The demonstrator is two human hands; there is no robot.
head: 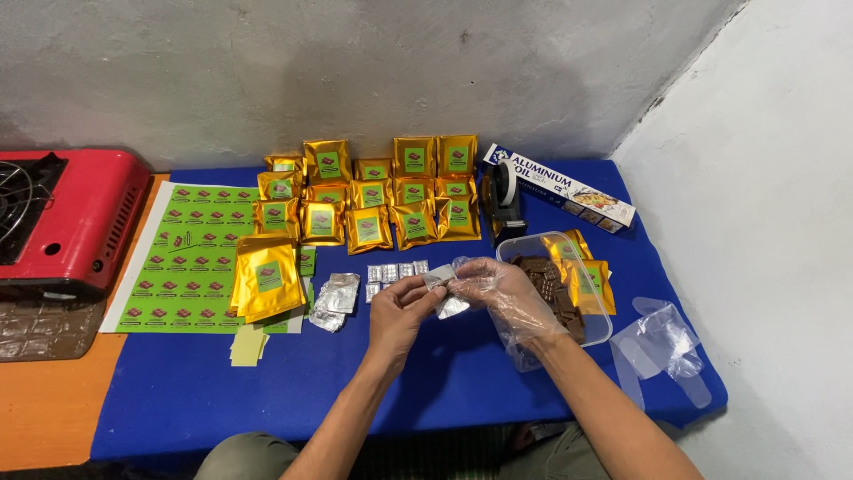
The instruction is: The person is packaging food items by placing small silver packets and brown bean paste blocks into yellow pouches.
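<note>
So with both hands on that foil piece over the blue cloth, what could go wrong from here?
1. The thin foil piece is pinched between the bare left hand and the gloved right hand; it could tear or crease.
2. The loose plastic glove may slip on the foil.
3. The small wrapped pieces and the open chocolate container lie close by; a forearm could knock them.
</note>
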